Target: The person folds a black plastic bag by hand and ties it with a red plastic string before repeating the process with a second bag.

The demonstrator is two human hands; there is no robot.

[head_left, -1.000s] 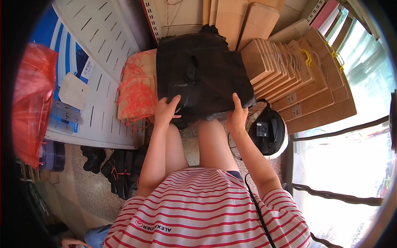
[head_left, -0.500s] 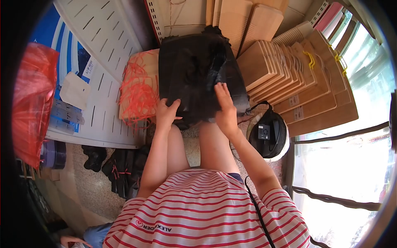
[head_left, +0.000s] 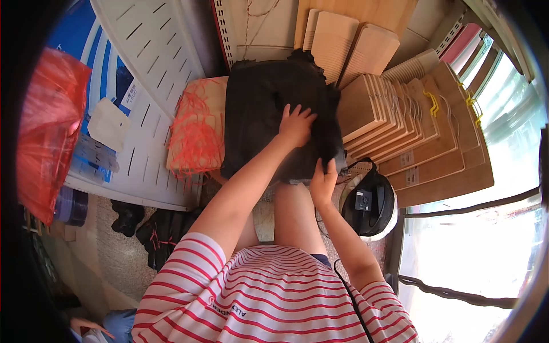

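A large black plastic bag [head_left: 257, 103], flattened and slightly wrinkled, lies in front of my knees. My left hand [head_left: 295, 126] rests on its upper surface, right of the middle, with the fingers spread. At the bag's lower right edge is my right hand [head_left: 323, 182], its thumb and forefinger apart and pointing up, touching or very near the plastic. What lies under the bag is hidden. Against the bag's left side sits a pile of red plastic strings [head_left: 197, 134] on a pale block.
Wooden cutting boards [head_left: 357, 108] stand in a row at the right. A black bag with a small device [head_left: 366, 200] sits below them. At the left are a white slotted shelf [head_left: 140, 114] and a red plastic bag [head_left: 51, 126]. Black bundles [head_left: 166, 234] lie on the floor.
My left hand has moved from the bag's lower left edge up and right onto its surface. My right hand has come down to the lower right edge. The view has shifted slightly.
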